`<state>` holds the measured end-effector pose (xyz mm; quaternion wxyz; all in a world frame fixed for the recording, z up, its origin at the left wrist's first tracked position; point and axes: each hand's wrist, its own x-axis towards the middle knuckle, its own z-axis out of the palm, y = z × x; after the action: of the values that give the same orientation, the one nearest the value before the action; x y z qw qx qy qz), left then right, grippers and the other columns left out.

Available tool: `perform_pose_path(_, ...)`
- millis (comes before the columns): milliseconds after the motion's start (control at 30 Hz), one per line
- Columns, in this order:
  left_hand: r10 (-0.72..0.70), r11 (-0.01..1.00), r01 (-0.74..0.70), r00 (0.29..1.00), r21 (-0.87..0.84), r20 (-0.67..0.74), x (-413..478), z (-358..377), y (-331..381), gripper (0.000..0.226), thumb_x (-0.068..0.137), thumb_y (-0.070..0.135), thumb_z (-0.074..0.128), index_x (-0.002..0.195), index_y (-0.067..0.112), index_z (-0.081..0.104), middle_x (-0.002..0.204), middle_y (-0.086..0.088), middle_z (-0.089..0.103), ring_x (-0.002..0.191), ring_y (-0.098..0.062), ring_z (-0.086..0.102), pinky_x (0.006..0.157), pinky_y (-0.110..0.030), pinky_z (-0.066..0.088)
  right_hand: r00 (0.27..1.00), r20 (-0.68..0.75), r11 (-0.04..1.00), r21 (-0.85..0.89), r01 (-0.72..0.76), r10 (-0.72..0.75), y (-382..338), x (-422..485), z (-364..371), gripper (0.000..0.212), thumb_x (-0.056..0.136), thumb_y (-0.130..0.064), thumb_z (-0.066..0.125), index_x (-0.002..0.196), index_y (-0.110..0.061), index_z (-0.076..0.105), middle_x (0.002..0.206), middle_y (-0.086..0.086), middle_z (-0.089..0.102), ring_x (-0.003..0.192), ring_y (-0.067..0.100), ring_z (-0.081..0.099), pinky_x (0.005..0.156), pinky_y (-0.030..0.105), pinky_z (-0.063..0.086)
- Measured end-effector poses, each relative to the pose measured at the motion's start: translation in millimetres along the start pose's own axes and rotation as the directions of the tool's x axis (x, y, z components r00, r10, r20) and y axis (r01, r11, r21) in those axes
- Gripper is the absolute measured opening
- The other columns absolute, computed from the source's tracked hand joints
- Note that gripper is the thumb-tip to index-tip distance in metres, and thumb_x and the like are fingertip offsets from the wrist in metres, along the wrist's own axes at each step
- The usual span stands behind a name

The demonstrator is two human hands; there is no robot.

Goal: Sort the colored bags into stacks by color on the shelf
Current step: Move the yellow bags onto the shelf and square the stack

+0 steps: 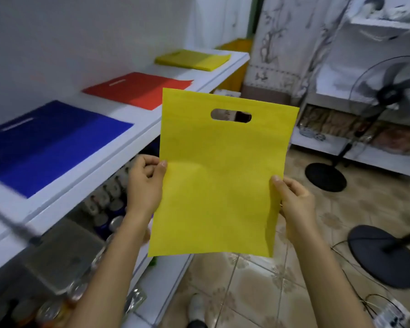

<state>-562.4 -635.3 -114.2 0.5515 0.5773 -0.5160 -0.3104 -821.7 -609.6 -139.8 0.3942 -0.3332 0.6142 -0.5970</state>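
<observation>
Pinching yellow bag (220, 176) edges: left hand (145, 181), right hand (294, 202).

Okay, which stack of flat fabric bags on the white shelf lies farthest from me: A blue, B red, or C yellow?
C: the yellow stack of flat fabric bags lies at the far end of the white shelf, beyond the red stack and the blue stack.

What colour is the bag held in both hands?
Yellow; the bag shows clearly in the head view.
</observation>
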Motion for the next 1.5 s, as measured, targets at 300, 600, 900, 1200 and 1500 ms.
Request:
perform_pose_path(300,-0.018,0.982,0.058,0.976,-0.178,0.219,137.3,100.7,1.7,0.012,0.096,0.026,0.057,0.104,0.018,0.059,0.096,-0.013,0.066,0.085,-0.038,0.062,0.074,-0.050,0.054,0.973,-0.205,0.995,-0.040,0.096,-0.102,-37.8,118.1,16.9,0.014,0.093,-0.026,0.061,0.084,-0.018,0.068,0.084,0.006,0.065,0.079,0.023,0.058,0.073,0.040,0.048)
perform_pose_path(600,-0.113,0.939,0.264,0.840,-0.219,0.531,198.6,172.7,-8.1,0.015,0.094,0.021,0.056,0.095,0.014,0.069,0.088,0.003,0.075,0.081,-0.019,0.072,0.071,-0.034,0.060,0.926,-0.350,0.988,0.005,0.153,-0.142,-52.1,205.4,18.5,0.008,0.092,-0.027,0.063,0.084,-0.026,0.067,0.082,-0.005,0.066,0.081,0.016,0.060,0.078,0.037,0.050)
perform_pose_path(900,-0.057,0.983,0.121,0.917,-0.139,0.394,265.1,247.1,-14.0,0.021,0.096,0.026,0.053,0.100,0.013,0.069,0.090,0.006,0.075,0.081,-0.012,0.071,0.064,-0.023,0.057,0.982,-0.184,0.996,0.080,0.049,-0.034,-48.2,322.4,21.5,0.016,0.092,-0.026,0.062,0.096,-0.011,0.067,0.091,0.009,0.067,0.080,0.020,0.062,0.071,0.036,0.050)
perform_pose_path(1200,-0.114,0.989,0.125,0.985,-0.079,0.132,325.3,359.0,12.2,0.023,0.095,0.031,0.054,0.093,0.015,0.070,0.088,0.000,0.074,0.083,-0.020,0.070,0.077,-0.050,0.056,0.999,0.024,0.999,-0.032,0.031,-0.031,-67.7,477.6,-6.0,0.011,0.094,-0.021,0.059,0.097,-0.014,0.067,0.086,-0.005,0.069,0.070,0.009,0.063,0.058,0.024,0.048)
perform_pose_path(1500,-0.104,0.993,0.099,0.992,-0.068,-0.066,364.8,418.6,34.9,0.019,0.094,0.029,0.055,0.092,0.016,0.070,0.088,0.004,0.074,0.080,-0.015,0.070,0.073,-0.043,0.056,0.982,0.178,0.998,0.021,0.052,-0.055,-88.6,589.1,-1.0,0.005,0.093,-0.015,0.060,0.090,-0.014,0.065,0.079,-0.008,0.066,0.060,-0.004,0.062,0.050,0.011,0.047)
